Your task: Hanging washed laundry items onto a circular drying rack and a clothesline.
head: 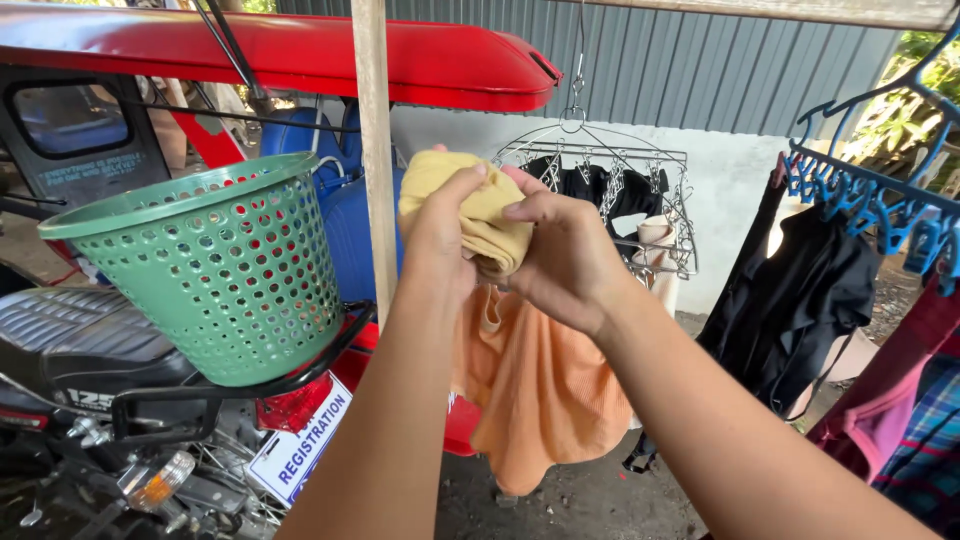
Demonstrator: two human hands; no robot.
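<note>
Both hands are raised in front of the wooden post (375, 150), which serves here as the landmark. The left hand (440, 235) and the right hand (560, 255) are each closed on a bunched yellow cloth (480, 215), thumbs and fingers pinching it from either side, so the cloth sits just to the right of the post at about the height of the basket rim. The left hand grips the cloth's left side, the right hand its right side and lower fold; the two hands nearly touch over it.

Below the hands, also just right of the post, an orange ribbed garment (545, 390) hangs down, its upper edge hidden behind the wrists.

Left of the post a green perforated laundry basket (215, 275) rests tilted on the rear rack of a motorcycle (70, 345), behind its black seat. Above and behind the post runs a red vehicle roof (300, 50).

Right of the post and farther back, a metal clip hanger (600, 160) dangles from a chain with dark pieces pinned to it. Well to the right, a blue plastic clip hanger (870, 190) holds a black garment (800, 290), with a pink piece and a plaid piece near the frame's edge.
</note>
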